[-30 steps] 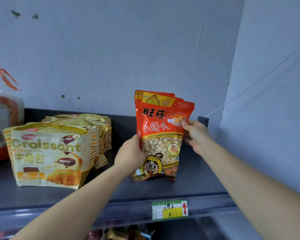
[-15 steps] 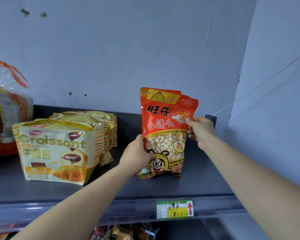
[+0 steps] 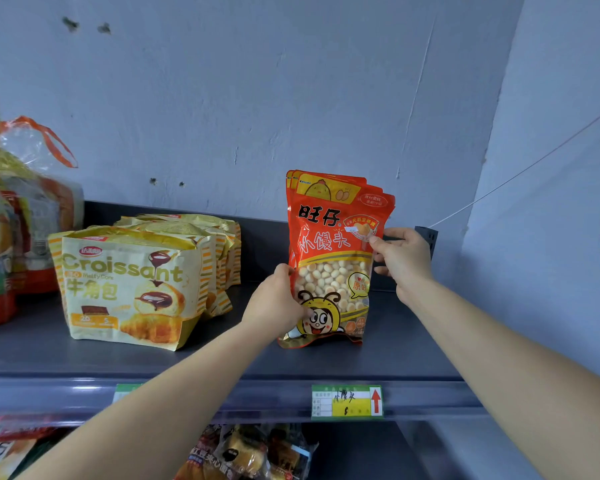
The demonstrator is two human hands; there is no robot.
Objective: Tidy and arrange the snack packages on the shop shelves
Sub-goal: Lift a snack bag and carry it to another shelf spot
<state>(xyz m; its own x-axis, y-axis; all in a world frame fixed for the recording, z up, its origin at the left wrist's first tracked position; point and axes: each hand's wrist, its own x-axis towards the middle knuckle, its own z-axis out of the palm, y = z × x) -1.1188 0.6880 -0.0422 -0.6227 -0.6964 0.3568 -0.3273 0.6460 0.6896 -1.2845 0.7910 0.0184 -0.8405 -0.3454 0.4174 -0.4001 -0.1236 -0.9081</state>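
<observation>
A few red-orange snack pouches (image 3: pixel 333 251) with a cartoon bee and a window of small round biscuits stand upright, stacked front to back, on the dark grey shelf (image 3: pixel 395 348). My left hand (image 3: pixel 274 303) grips their lower left edge, thumb on the front pouch. My right hand (image 3: pixel 400 258) pinches the right edge higher up, fingers curled behind the pouches. To the left stands a row of yellow Croissant bags (image 3: pixel 129 285), front one facing me.
Clear bags with orange handles (image 3: pixel 21 209) fill the shelf's far left. A green-yellow price tag (image 3: pixel 347 401) sits on the shelf's front rail. More snack packs (image 3: pixel 250 452) lie on the shelf below. A pale wall closes the right side, with a thin wire across it.
The pouches stand slightly more upright and squared together; both hands keep their hold. The view has shifted a little so everything sits further right.
</observation>
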